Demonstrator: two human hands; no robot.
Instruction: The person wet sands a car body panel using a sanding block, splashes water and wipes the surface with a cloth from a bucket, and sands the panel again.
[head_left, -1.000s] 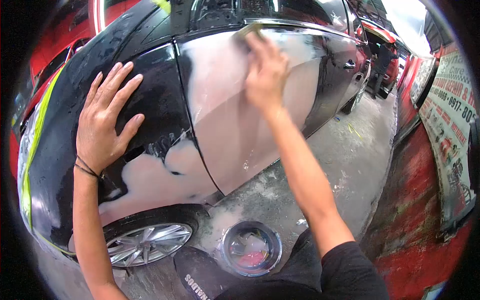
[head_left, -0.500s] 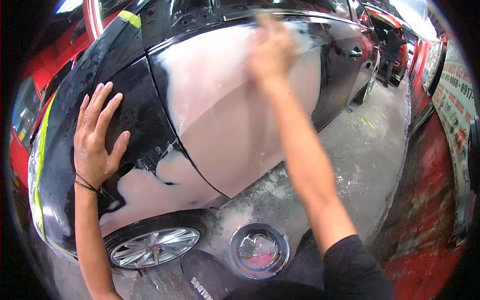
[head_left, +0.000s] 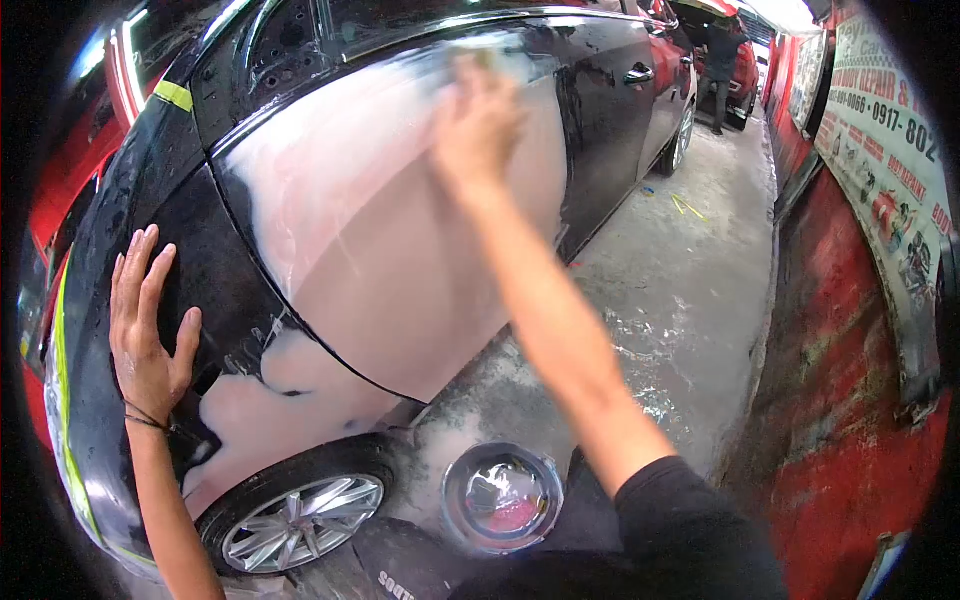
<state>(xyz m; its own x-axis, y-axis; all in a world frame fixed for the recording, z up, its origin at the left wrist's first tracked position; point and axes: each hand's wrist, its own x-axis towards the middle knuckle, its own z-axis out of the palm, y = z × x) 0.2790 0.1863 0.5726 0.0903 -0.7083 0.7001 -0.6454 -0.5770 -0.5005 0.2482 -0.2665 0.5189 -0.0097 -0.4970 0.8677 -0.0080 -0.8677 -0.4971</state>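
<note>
My left hand (head_left: pixel 148 335) lies flat with spread fingers on the black front fender (head_left: pixel 190 230) of a car. My right hand (head_left: pixel 482 135) is on the upper part of the front door, its fingers bent and blurred by motion. A tan-dark edge shows at those fingertips, but I cannot make out what it is. Under the hand, the door's large patch of pale pinkish-grey filler or primer (head_left: pixel 420 290) looks wet, with whitish smears near the top. A similar patch (head_left: pixel 310 405) covers the lower fender above the wheel arch.
A round tub (head_left: pixel 453 515) of liquid with something pink in it stands on the floor below me, beside the front wheel (head_left: pixel 300 525). Along the right runs a red wall (head_left: pixel 800 400) with a printed banner (head_left: pixel 880 150). A person (head_left: pixel 718 70) stands farther back near a red vehicle.
My view has shifted right, so the car sits further left in it. My right hand remains on the upper door, blurred in both frames. My left hand remains flat on the fender.
</note>
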